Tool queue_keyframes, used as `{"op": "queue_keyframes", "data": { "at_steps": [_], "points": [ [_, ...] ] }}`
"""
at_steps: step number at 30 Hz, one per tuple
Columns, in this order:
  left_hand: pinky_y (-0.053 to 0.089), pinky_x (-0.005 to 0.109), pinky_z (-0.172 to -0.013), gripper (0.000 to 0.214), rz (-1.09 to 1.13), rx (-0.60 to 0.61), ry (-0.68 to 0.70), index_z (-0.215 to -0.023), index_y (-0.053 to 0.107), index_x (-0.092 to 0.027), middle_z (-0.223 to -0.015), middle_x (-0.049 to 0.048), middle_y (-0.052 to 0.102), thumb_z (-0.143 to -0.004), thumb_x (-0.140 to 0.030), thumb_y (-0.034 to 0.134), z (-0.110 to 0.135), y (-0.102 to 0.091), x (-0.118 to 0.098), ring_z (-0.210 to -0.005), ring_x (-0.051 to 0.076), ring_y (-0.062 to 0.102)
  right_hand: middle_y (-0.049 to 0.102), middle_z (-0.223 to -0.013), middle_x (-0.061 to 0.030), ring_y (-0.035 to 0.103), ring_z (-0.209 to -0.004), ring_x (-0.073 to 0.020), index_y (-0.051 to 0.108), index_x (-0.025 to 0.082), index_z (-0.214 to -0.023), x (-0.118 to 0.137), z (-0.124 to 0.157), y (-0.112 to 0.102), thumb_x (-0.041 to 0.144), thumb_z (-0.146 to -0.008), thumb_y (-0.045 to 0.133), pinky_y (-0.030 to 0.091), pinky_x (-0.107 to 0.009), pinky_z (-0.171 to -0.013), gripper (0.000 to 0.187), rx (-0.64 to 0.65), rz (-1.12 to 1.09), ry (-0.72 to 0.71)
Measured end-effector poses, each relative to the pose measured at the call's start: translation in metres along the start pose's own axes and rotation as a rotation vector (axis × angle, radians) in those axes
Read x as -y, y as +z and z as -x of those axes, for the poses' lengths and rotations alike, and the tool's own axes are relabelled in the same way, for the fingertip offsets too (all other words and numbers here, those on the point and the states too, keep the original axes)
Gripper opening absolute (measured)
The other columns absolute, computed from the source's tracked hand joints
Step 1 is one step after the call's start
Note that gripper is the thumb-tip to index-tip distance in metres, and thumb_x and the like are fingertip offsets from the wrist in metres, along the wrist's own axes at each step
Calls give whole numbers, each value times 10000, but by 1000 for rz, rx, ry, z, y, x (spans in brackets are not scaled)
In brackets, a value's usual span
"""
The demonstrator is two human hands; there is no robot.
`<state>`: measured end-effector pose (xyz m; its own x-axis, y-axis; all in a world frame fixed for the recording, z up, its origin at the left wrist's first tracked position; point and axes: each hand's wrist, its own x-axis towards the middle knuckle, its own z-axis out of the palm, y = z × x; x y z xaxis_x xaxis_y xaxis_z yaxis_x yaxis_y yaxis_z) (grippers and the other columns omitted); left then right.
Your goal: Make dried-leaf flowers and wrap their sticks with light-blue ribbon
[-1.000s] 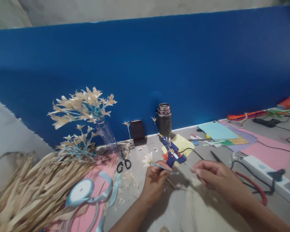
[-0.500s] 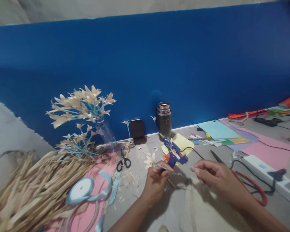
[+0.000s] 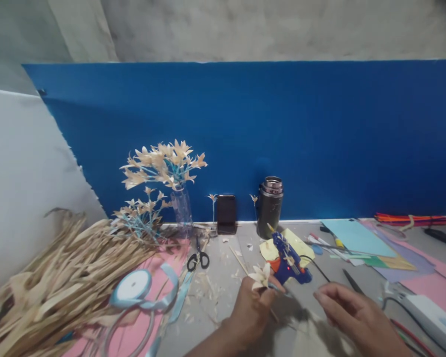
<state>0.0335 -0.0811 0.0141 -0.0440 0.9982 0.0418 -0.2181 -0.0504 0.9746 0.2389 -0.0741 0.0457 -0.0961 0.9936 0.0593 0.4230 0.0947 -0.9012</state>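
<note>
My left hand (image 3: 250,306) is closed on the stem of a cream handmade flower (image 3: 260,276), whose pale petals point up above the fingers. Part of the blue-wrapped stem shows at the right of the thumb. Off to the right, my right hand (image 3: 351,310) is held with thumb and fingertips together, apart from the flower; whatever lies between them, if anything, is too small to make out. Just beyond both hands a blue glue gun (image 3: 290,270) with an orange trigger lies on yellow paper (image 3: 299,243), a small red light showing on its side.
Dried husks (image 3: 59,277) and a light-blue ribbon roll (image 3: 132,287) cover the left side. Small scissors (image 3: 198,260), a phone (image 3: 226,214), a flask (image 3: 270,206) and a flower-filled bottle (image 3: 182,210) stand behind. Coloured papers (image 3: 360,238) and a power strip (image 3: 434,317) lie right.
The view has levelled and swung left, so things sit further right in it. The flower in my left hand has turned upright toward me. My right hand keeps its pinch.
</note>
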Motion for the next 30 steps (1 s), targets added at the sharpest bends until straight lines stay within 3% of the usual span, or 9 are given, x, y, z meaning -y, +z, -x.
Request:
{"op": "queue_keyframes", "data": {
  "at_steps": [9, 15, 30],
  "points": [
    [434, 267, -597, 91, -10, 56, 9, -694, 751, -161, -714, 74, 686, -723, -171, 666, 3, 0, -4, -688, 195, 594, 497, -554, 2, 476, -560, -177, 611, 221, -575, 4, 2, -1, 690, -706, 619, 410, -251, -509, 488, 27, -17, 55],
    [420, 270, -564, 113, -33, 60, 2, -702, 755, -162, -712, 77, 672, -720, -162, 643, 3, 0, -5, -658, 196, 575, 475, -558, 10, 435, -572, -168, 606, 215, -605, -8, -1, 0, 701, -724, 634, 381, -254, -527, 501, 63, -66, 83],
    [438, 282, -625, 142, -13, 58, 22, -704, 764, -170, -758, 78, 699, -702, -121, 630, 3, -1, -4, -708, 205, 595, 467, -556, 10, 409, -564, -150, 584, 197, -590, -18, -5, 1, 732, -756, 629, 358, -260, -534, 562, 112, -153, 86]
  ]
}}
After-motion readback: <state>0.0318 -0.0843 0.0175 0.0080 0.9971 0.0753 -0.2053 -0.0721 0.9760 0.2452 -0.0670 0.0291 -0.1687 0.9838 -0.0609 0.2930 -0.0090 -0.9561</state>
